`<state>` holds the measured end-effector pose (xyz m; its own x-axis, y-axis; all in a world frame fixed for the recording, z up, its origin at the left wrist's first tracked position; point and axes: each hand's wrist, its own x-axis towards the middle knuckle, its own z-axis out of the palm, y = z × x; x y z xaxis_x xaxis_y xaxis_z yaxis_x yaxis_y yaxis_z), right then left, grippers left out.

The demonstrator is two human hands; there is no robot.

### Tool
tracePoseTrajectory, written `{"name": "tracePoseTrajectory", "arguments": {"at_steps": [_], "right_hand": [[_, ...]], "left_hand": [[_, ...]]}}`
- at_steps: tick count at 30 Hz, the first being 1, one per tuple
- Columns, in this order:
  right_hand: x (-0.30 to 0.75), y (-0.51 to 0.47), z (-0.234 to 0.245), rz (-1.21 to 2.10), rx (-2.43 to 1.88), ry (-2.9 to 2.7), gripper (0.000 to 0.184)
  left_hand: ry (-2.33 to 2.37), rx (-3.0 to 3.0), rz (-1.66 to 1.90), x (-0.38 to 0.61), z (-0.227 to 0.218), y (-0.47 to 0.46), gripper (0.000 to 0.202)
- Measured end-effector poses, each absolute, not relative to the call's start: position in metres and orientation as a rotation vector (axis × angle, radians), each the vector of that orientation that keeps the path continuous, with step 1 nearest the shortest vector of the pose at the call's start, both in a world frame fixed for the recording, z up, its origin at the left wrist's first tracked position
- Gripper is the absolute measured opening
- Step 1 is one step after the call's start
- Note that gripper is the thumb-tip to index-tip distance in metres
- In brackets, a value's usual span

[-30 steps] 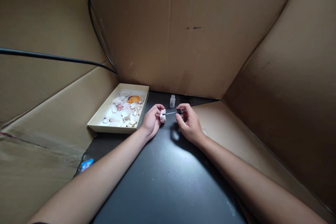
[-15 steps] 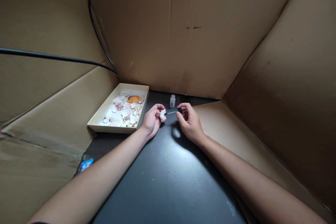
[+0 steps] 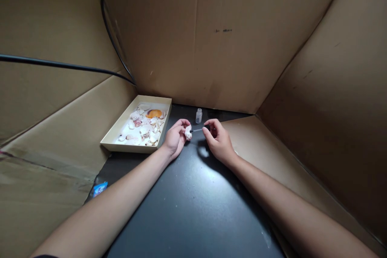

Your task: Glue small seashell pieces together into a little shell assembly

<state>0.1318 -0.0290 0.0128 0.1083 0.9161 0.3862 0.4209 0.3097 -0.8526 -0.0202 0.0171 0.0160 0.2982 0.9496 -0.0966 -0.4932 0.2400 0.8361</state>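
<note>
My left hand is closed round a small white, ridged seashell held just above the black tabletop. My right hand pinches the dark cap of a thin applicator brush, whose tip points left and touches the shell. A small clear glass bottle stands open just behind the two hands. To the left lies a shallow cream tray with several shells in it, one of them orange.
Cardboard walls enclose the space at the back, left and right. A black cable runs across the left wall. A small blue wrapper lies at the table's left edge.
The brush tip and my right hand have shifted a little to the left against the shell. My left hand holds almost still.
</note>
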Motion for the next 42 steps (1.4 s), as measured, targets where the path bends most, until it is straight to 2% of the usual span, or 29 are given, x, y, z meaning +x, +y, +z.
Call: {"name": "tracePoseTrajectory", "arguments": {"at_steps": [12, 16, 20, 24, 28, 32, 37, 42], "right_hand": [[0.1322, -0.0266, 0.0103, 0.724, -1.226, -1.422, 0.018], [0.1325, -0.0264, 0.0092, 0.646, -1.270, -1.425, 0.016], [0.1322, -0.0266, 0.0090, 0.780, -1.180, -1.397, 0.017], [0.1321, -0.0268, 0.0089, 0.699, -1.223, -1.432, 0.015], [0.1318, -0.0273, 0.0094, 0.814, -1.152, -1.413, 0.016], [0.1318, -0.0280, 0.0098, 0.685, -1.234, -1.438, 0.017], [0.1325, -0.0284, 0.0100, 0.764, -1.163, -1.452, 0.014], [0.1331, -0.0282, 0.0099, 0.643, -1.231, -1.461, 0.013]], "left_hand": [[0.689, 0.830, 1.097, -0.0200, 0.0158, 0.0160, 0.021], [0.681, 0.823, 1.095, -0.0197, 0.0161, 0.0156, 0.020], [0.682, 0.817, 1.097, -0.0198, 0.0163, 0.0153, 0.019], [0.680, 0.816, 1.095, -0.0202, 0.0160, 0.0157, 0.019], [0.675, 0.813, 1.095, -0.0205, 0.0156, 0.0159, 0.018], [0.675, 0.826, 1.092, -0.0205, 0.0155, 0.0159, 0.017], [0.684, 0.817, 1.103, -0.0200, 0.0160, 0.0156, 0.017], [0.688, 0.831, 1.102, -0.0198, 0.0165, 0.0152, 0.015]]}}
